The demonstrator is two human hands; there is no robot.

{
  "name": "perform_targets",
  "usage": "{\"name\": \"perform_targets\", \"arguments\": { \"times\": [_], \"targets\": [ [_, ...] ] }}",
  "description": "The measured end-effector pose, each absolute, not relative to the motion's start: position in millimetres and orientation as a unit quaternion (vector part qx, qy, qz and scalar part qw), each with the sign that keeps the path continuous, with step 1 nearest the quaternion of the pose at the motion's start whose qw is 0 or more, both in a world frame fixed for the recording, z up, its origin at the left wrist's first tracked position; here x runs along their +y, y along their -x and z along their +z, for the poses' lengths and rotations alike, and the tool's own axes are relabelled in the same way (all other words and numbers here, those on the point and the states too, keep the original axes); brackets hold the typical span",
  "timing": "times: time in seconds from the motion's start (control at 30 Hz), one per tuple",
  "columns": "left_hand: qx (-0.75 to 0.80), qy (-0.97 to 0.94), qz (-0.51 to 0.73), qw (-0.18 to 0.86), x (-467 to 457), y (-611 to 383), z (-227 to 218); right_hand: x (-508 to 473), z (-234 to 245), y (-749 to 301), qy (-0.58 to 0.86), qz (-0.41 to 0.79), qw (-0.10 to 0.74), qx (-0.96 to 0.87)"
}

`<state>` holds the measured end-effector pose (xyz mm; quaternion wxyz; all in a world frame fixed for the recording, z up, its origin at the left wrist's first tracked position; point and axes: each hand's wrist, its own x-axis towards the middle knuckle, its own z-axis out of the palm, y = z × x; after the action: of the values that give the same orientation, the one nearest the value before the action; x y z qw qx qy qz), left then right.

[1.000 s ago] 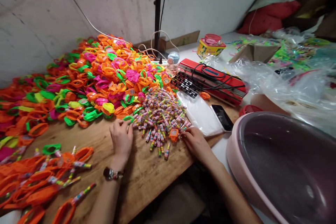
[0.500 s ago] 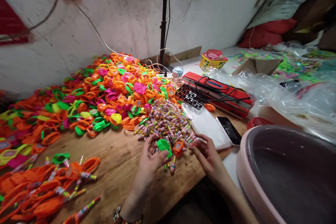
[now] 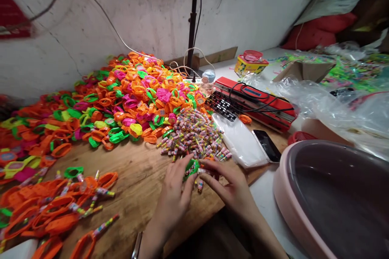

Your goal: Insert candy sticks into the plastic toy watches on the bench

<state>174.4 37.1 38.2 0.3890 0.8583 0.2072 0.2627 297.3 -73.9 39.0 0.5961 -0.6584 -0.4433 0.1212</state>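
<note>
My left hand point(image 3: 175, 194) grips a green plastic toy watch point(image 3: 191, 168) at the near edge of the wooden table point(image 3: 136, 182). My right hand point(image 3: 229, 188) meets it from the right, fingers pinched on the watch and on a small candy stick whose details I cannot make out. Just beyond both hands lies a heap of small multicoloured candy sticks point(image 3: 194, 135). A big pile of orange, pink and green toy watches point(image 3: 121, 97) covers the table behind.
Orange watches with candy sticks attached point(image 3: 57, 210) lie at the near left. A red sealing machine point(image 3: 258, 103), clear bags point(image 3: 240, 141), a phone point(image 3: 267, 145) and a large pink basin point(image 3: 334, 194) stand to the right. A black pole point(image 3: 193, 24) rises at the wall.
My left hand picked a green watch from the pile's edge and brought it toward me. My right hand left the candy heap and closed in on the watch.
</note>
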Motion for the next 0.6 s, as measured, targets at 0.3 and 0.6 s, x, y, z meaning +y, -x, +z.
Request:
{"name": "perform_targets", "arguments": {
  "times": [0.3, 0.6],
  "targets": [
    [0.166, -0.907, 0.269, 0.278, 38.8, -169.6, 43.3, -73.1, 43.7, -299.7, 0.675, 0.032, 0.483, -0.556],
    [0.177, -0.928, 0.245, 0.218, 44.0, -164.3, 45.7, -73.0, 43.6, -298.2, 0.664, -0.065, 0.446, -0.597]
  ]
}}
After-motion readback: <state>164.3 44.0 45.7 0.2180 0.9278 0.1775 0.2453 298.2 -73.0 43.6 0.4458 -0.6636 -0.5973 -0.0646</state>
